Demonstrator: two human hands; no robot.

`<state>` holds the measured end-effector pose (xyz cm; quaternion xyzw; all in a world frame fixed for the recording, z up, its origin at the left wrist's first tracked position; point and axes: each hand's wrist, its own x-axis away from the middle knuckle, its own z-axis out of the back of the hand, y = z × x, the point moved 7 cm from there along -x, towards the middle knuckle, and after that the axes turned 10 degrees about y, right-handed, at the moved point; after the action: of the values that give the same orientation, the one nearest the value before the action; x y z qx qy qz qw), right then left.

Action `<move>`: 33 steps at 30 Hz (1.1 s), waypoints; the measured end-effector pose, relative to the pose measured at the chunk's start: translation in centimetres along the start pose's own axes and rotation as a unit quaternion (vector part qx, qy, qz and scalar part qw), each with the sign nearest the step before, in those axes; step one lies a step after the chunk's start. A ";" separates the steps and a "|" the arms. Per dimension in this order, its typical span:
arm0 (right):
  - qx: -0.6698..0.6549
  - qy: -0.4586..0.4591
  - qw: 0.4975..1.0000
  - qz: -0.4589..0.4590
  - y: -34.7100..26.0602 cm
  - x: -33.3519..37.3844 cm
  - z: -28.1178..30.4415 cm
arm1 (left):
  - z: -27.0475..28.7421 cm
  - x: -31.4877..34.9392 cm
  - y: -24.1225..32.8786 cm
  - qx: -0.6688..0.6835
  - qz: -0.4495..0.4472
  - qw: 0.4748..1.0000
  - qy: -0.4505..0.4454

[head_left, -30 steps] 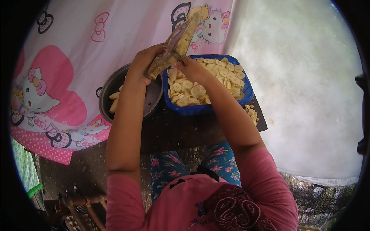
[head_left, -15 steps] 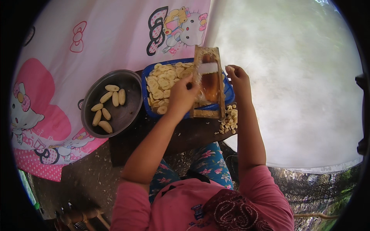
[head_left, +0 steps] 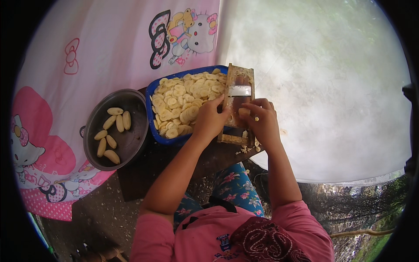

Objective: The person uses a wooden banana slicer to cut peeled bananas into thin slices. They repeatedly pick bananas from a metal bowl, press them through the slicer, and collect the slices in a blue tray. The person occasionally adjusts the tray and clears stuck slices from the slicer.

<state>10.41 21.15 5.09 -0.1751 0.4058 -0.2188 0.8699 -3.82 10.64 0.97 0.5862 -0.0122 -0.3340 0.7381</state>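
Observation:
A wooden slicer [head_left: 235, 139] with a metal blade [head_left: 239, 90] lies tilted over the right side of a blue basin [head_left: 162, 140]. My left hand [head_left: 211, 117] is closed on the slicer's left edge. Pinched in the fingers of my right hand [head_left: 264, 124] is a small banana piece [head_left: 243, 112], held at the slicer's face just below the blade. Round banana slices [head_left: 179, 98] are heaped in the basin. The slicer hides the basin's right part.
Left of the basin stands a dark metal pot [head_left: 133, 142] with several peeled bananas [head_left: 120, 123]. Banana scraps [head_left: 244, 149] lie on the dark table [head_left: 170, 166] by the slicer's lower end. A pink printed cloth [head_left: 109, 39] and a whitish sheet [head_left: 331, 109] hang beyond.
My right hand has come in from beside the slicer onto its face with the banana piece. The slicer has shifted right relative to the basin, baring more slices. The whole view has shifted slightly.

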 end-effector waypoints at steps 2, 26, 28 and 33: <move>0.010 0.006 1.000 0.016 0.8 -1.3 -0.8 | -0.1 0.0 -0.3 -0.003 0.004 1.000 -0.006; -0.046 0.016 0.997 -0.056 5.2 -6.9 -4.0 | 0.0 0.0 -0.3 -0.009 0.031 0.999 -0.012; -0.022 -0.006 1.000 -0.010 3.3 -4.1 -2.3 | 0.0 -0.1 -0.5 -0.018 0.022 1.000 0.002; -0.029 -0.026 0.999 0.014 3.0 -1.2 -1.6 | -0.3 -0.3 -0.7 -0.027 -0.003 0.999 0.017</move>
<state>9.16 24.09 3.39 -0.2003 0.3915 -0.1896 0.8779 -4.25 11.03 0.38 0.5714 0.0113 -0.3264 0.7529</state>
